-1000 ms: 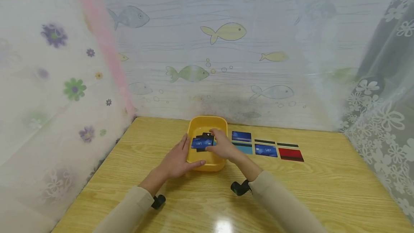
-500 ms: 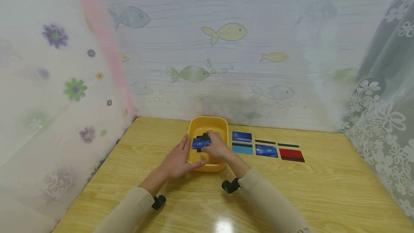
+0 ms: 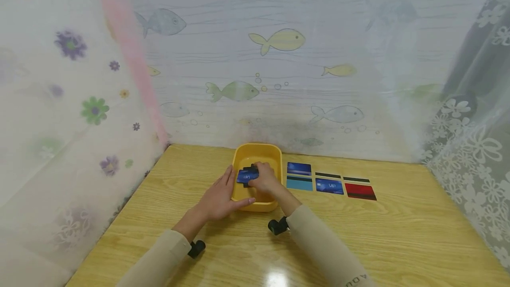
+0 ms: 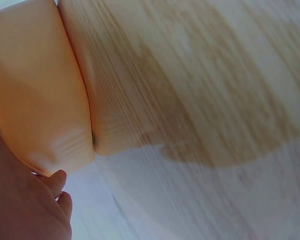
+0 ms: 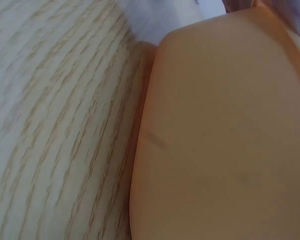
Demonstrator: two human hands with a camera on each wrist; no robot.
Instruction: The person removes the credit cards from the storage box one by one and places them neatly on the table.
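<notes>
A yellow plastic bin (image 3: pixel 261 207) stands on the table, with blue and black cards (image 3: pixel 246 176) overlapping inside it. The top card is blue with "VIP" lettering. My left hand (image 3: pixel 217 196) rests on the bin's near left corner, its fingers along the left rim and its thumb laid over the front rim. In the left wrist view, fingertips (image 4: pixel 57 182) touch the bin's outer wall. Inside the bin, my right hand (image 3: pixel 266 178) grips the right end of the cards between thumb and fingers. The right wrist view shows only the bin's wall (image 5: pixel 220 135); the hand's work is hidden there.
Right of the bin, several cards lie in rows: a dark blue card (image 3: pixel 299 168), a light blue card (image 3: pixel 299 184), a blue VIP card (image 3: pixel 329 186) and a red card (image 3: pixel 360 191). Two thin dark strips (image 3: pixel 328 175) show behind them. A fish-print curtain (image 3: pixel 255 123) hangs along the back.
My right hand has moved left over the card pile and closed its thumb and fingers on the right end. The left hand and bin keep their places.
</notes>
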